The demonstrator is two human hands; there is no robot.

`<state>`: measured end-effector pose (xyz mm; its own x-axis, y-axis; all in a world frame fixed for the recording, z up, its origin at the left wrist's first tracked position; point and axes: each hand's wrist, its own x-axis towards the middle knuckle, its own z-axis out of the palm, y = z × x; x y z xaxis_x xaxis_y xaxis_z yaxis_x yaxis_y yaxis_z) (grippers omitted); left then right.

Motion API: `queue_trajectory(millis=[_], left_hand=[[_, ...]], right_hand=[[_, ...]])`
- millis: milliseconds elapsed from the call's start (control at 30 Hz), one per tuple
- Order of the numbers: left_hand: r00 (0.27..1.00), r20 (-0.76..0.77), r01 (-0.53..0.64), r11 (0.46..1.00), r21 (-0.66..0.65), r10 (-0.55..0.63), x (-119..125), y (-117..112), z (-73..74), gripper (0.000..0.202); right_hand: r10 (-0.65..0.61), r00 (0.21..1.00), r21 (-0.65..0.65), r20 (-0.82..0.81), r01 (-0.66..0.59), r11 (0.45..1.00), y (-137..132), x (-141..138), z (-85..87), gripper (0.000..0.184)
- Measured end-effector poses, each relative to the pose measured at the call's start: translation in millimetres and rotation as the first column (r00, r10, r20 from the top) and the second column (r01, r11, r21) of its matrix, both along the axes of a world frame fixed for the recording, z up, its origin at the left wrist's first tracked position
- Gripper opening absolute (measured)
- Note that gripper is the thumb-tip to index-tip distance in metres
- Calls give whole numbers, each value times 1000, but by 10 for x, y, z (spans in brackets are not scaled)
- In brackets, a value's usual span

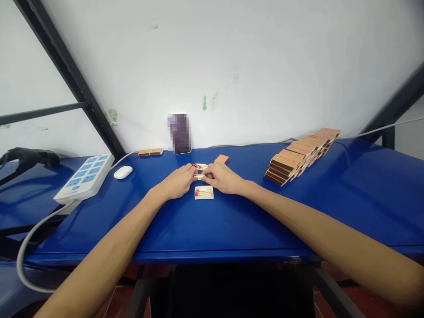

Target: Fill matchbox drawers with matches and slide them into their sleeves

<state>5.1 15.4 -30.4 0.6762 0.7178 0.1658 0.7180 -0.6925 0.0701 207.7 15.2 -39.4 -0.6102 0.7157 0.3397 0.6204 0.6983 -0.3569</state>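
Note:
Between my fingertips, just above the blue table, are a few matchsticks. My left hand pinches their left ends, and my right hand pinches the right ends. Right below the hands lies a white matchbox tray with red-tipped matches in it. More red-tipped matches lie just beyond my fingers, partly hidden by them. Behind my right hand rests an orange-brown matchbox sleeve, partly covered.
Stacked matchboxes stand in leaning rows at the right. Along the wall are a phone-like pixelated object and a flat brown bundle. A white earbud case and a power strip with a cable lie left.

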Motion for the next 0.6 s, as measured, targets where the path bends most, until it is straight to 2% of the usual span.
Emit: queue_trajectory(millis=[167,367,500,600], left_hand=[[999,-25,29,1000,7,-28,-7,1,-2,18],[998,58,36,999,-9,-36,1,-138,115,19],[989,107,111,990,-86,-102,26,-298,195,23],[983,129,149,980,-131,-132,32,-384,225,23]], right_hand=[[-12,1000,49,14,11,999,-28,8,55,25],[-6,999,-34,-33,5,999,-162,74,183,24],[21,998,-109,-61,-28,994,-288,133,216,17],[53,996,-114,-72,-61,992,-351,155,224,14]])
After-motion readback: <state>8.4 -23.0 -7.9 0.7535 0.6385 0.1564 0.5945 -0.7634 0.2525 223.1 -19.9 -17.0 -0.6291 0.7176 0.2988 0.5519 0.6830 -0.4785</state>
